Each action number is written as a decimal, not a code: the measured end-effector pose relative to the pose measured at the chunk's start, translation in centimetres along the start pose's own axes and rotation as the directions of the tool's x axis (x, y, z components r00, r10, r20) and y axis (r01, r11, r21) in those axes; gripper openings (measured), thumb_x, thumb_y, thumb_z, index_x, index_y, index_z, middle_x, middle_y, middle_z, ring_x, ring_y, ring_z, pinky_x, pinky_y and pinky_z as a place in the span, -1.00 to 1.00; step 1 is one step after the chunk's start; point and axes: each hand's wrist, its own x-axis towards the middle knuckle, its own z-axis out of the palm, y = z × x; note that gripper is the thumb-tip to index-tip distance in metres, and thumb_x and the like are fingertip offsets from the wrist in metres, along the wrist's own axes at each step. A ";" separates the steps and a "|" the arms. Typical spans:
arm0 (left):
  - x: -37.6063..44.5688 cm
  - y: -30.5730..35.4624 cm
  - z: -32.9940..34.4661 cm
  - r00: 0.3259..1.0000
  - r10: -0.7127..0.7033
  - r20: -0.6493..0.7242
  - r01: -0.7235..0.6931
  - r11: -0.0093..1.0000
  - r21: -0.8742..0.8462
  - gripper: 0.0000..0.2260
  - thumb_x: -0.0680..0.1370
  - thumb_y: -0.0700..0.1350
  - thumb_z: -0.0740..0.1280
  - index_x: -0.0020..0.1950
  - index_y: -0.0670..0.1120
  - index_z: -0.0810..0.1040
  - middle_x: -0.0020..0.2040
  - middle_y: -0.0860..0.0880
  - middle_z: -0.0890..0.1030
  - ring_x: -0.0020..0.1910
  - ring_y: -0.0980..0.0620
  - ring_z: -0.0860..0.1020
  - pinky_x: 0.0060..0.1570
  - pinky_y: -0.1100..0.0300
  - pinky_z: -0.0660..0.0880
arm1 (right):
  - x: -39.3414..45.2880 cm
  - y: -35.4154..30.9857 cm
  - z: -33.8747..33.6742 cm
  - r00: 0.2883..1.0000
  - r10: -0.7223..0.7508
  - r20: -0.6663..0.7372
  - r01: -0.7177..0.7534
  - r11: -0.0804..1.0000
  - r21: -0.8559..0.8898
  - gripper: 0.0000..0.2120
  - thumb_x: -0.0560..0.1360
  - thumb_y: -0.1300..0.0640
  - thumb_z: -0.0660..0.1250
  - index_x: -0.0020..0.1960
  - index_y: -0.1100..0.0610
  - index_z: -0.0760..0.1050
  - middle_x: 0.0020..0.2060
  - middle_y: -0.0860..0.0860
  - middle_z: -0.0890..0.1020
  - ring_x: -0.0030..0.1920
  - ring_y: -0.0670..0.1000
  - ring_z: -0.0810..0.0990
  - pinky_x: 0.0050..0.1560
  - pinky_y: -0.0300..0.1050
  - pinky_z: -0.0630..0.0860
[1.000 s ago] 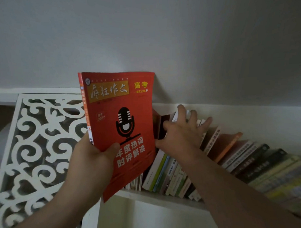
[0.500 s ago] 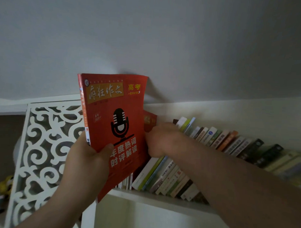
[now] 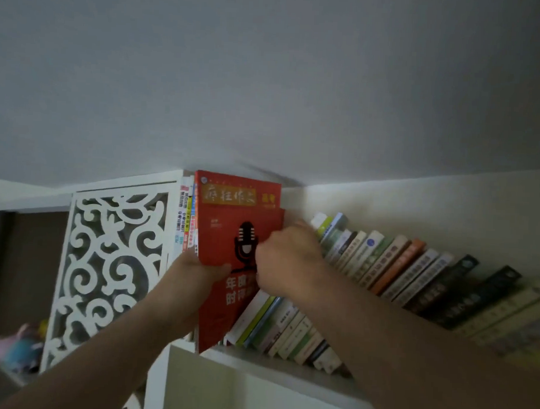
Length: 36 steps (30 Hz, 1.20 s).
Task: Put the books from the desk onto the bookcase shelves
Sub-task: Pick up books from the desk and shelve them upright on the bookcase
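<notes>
From the head view, our left hand point(image 3: 196, 270) grips the thin, glossy red paperback with a microphone cover point(image 3: 231, 230), half entered at the white shelf's point(image 3: 275, 362) left end; our right hand point(image 3: 286, 260), seemingly curled, holds back the slanting row of paperbacks point(image 3: 380, 266); next, we push it home.

red book point(image 3: 231, 233) cover, "年度", "时评"

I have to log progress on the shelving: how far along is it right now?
Done: a long row of leaning books already stands on the shelf. In hand: the left hand grips the red book, upright at the row's left end beside the upright books; the right hand presses the leaning row aside. Left: letting go. The desk is out of view.
</notes>
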 end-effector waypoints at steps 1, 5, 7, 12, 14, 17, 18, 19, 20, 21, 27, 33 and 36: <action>0.5 0.0 -0.1 1.000 -0.010 0.029 0.010 1.000 -0.002 -0.63 0.63 -0.42 0.24 0.32 -0.08 0.61 0.14 -0.19 0.73 0.09 -0.21 0.73 0.00 -0.14 0.64 | 0.0 -0.3 0.4 0.999 -0.001 0.044 0.004 0.997 -0.071 -0.70 0.63 -0.07 0.19 -0.25 -0.01 0.40 -0.16 -0.10 0.58 -0.09 0.01 0.49 0.10 0.06 0.32; 1.6 0.5 -0.9 0.997 0.037 0.068 -0.038 0.999 0.015 -0.64 0.63 -0.43 0.23 0.33 -0.12 0.58 0.15 -0.27 0.71 0.11 -0.29 0.71 0.00 -0.19 0.67 | -0.1 0.4 0.9 0.986 -0.092 0.140 0.108 0.988 -0.109 -0.51 0.65 -0.29 0.02 0.02 -0.05 0.62 -0.13 -0.10 0.61 0.04 0.01 0.55 0.19 0.03 0.34; 1.9 0.9 -0.9 0.998 0.065 0.005 -0.065 0.998 0.027 -0.65 0.62 -0.44 0.24 0.28 -0.11 0.61 0.10 -0.25 0.73 0.08 -0.28 0.72 -0.04 -0.19 0.67 | -0.7 1.5 1.3 0.976 -0.205 0.078 0.213 0.971 -0.108 -0.37 0.55 -0.49 0.01 0.04 -0.07 0.65 -0.21 -0.10 0.60 -0.06 0.02 0.53 0.13 0.04 0.32; 2.3 1.0 -0.1 0.985 0.114 -0.129 -0.091 0.981 0.169 -0.64 0.64 -0.37 0.27 0.21 0.07 0.62 0.02 -0.08 0.76 -0.01 -0.14 0.76 0.02 -0.19 0.66 | -1.4 4.9 0.2 0.944 -0.302 0.136 0.314 0.946 -0.078 -0.28 0.48 -0.63 0.00 0.00 -0.07 0.61 -0.26 -0.13 0.55 -0.19 -0.04 0.51 0.07 0.09 0.41; 2.2 0.5 0.9 0.979 0.147 -0.142 -0.112 0.968 0.227 -0.63 0.64 -0.34 0.29 0.19 0.13 0.63 0.01 -0.01 0.77 -0.01 -0.07 0.75 0.04 -0.17 0.66 | -1.6 5.5 0.0 0.938 -0.316 0.143 0.326 0.944 -0.050 -0.33 0.48 -0.63 -0.01 -0.05 -0.10 0.56 -0.27 -0.15 0.54 -0.21 -0.06 0.49 0.11 0.11 0.41; 2.3 -1.1 2.7 0.973 0.219 -0.077 -0.181 0.922 0.343 -0.60 0.63 -0.32 0.30 0.21 0.20 0.59 0.01 0.11 0.75 0.00 0.10 0.73 0.03 -0.07 0.65 | -1.7 5.2 0.7 0.939 -0.329 0.096 0.336 0.939 -0.077 -0.30 0.47 -0.63 -0.01 -0.08 -0.06 0.56 -0.28 -0.13 0.56 -0.22 -0.04 0.52 0.15 0.14 0.42; 2.3 -1.7 3.4 0.974 0.227 -0.011 -0.205 0.897 0.391 -0.57 0.63 -0.30 0.29 0.25 0.24 0.56 0.03 0.13 0.74 0.01 0.13 0.72 0.04 -0.04 0.64 | -1.7 5.0 0.9 0.941 -0.330 0.073 0.335 0.939 -0.076 -0.29 0.47 -0.63 -0.01 -0.09 -0.05 0.57 -0.29 -0.14 0.57 -0.23 -0.04 0.53 0.15 0.14 0.42; 2.5 -2.2 3.8 0.974 0.222 0.039 -0.217 0.877 0.428 -0.57 0.63 -0.26 0.30 0.29 0.26 0.52 0.06 0.14 0.73 0.02 0.13 0.71 0.06 -0.04 0.64 | -1.7 5.0 1.1 0.943 -0.330 0.052 0.333 0.940 -0.072 -0.29 0.46 -0.62 -0.02 -0.09 -0.07 0.59 -0.30 -0.14 0.56 -0.22 -0.04 0.53 0.16 0.14 0.41; 2.7 -2.8 4.0 0.976 0.212 0.057 -0.215 0.867 0.450 -0.60 0.64 -0.20 0.31 0.33 0.28 0.50 0.07 0.15 0.72 0.03 0.14 0.71 0.09 -0.08 0.64 | -1.8 5.0 1.3 0.943 -0.330 0.042 0.332 0.940 -0.074 -0.29 0.46 -0.62 -0.04 -0.07 -0.08 0.60 -0.29 -0.15 0.56 -0.20 -0.03 0.54 0.17 0.15 0.40; 2.8 -3.3 4.0 0.976 0.211 0.048 -0.210 0.871 0.444 -0.65 0.66 -0.12 0.32 0.34 0.29 0.49 0.08 0.16 0.72 0.03 0.14 0.71 0.12 -0.11 0.64 | -1.9 5.1 1.5 0.942 -0.334 0.034 0.335 0.938 -0.083 -0.28 0.46 -0.62 -0.06 -0.03 -0.10 0.61 -0.28 -0.15 0.57 -0.18 -0.03 0.54 0.18 0.15 0.39; 1.9 -5.6 4.1 0.901 0.378 -0.215 -0.332 0.917 0.220 -0.64 0.67 0.32 0.07 0.39 0.27 0.44 0.18 0.15 0.66 0.17 0.15 0.64 0.13 0.03 0.63 | -2.5 5.8 1.8 0.928 -0.353 -0.117 0.354 0.935 -0.007 -0.40 0.56 -0.51 0.02 0.36 -0.18 0.48 0.08 -0.14 0.61 0.12 0.01 0.51 0.22 0.10 0.42; 1.2 -5.7 1.7 0.768 0.640 -0.001 -0.466 0.559 0.686 -0.78 0.68 0.20 0.06 0.07 0.21 0.46 -0.09 0.20 0.56 -0.13 0.22 0.59 -0.29 0.39 0.44 | -1.9 4.9 2.5 0.938 -0.282 -0.203 0.303 0.949 0.084 -0.48 0.59 -0.41 0.13 0.39 -0.10 0.35 0.22 -0.01 0.53 0.17 0.03 0.52 0.08 0.02 0.48; 1.5 -5.1 0.0 0.815 0.565 0.131 -0.415 0.411 0.812 -0.72 0.64 0.26 0.08 -0.01 0.08 0.40 -0.26 0.17 0.51 -0.33 0.21 0.54 -0.36 0.38 0.36 | -1.3 4.2 2.4 0.959 -0.249 -0.138 0.256 0.966 0.037 -0.38 0.58 -0.47 0.01 0.47 -0.13 0.34 0.30 -0.02 0.55 0.23 0.09 0.53 0.10 0.06 0.42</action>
